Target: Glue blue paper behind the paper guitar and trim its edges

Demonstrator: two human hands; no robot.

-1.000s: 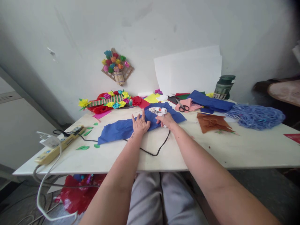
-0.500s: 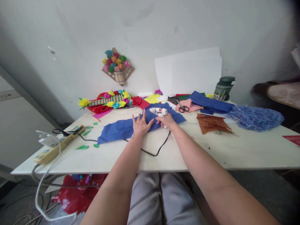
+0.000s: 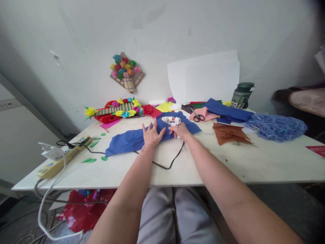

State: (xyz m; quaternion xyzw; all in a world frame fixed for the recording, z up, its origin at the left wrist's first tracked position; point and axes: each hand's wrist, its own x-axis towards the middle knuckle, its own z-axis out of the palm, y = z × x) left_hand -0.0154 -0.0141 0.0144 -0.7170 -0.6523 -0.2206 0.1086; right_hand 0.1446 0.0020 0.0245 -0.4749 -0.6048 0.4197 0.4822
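Observation:
A long piece of blue crepe paper (image 3: 127, 140) lies slantwise across the middle of the table. My left hand (image 3: 151, 135) rests flat on it with the fingers spread. My right hand (image 3: 179, 130) is closed round the handle of a white glue gun (image 3: 172, 120), whose nozzle points left over the blue paper. The gun's black cord (image 3: 169, 167) loops below my right hand and passes under the paper. Whether the nozzle touches the paper I cannot tell.
A yellow power strip (image 3: 66, 157) and green paper leaves (image 3: 88, 160) lie left. Behind is a flower-trimmed craft piece (image 3: 114, 110). Scissors (image 3: 198, 118), brown paper (image 3: 230, 133), blue yarn (image 3: 278, 127) and a dark green jar (image 3: 242, 96) are on the right.
My left hand has shifted very slightly left on the blue paper. My right hand and the glue gun have hardly moved.

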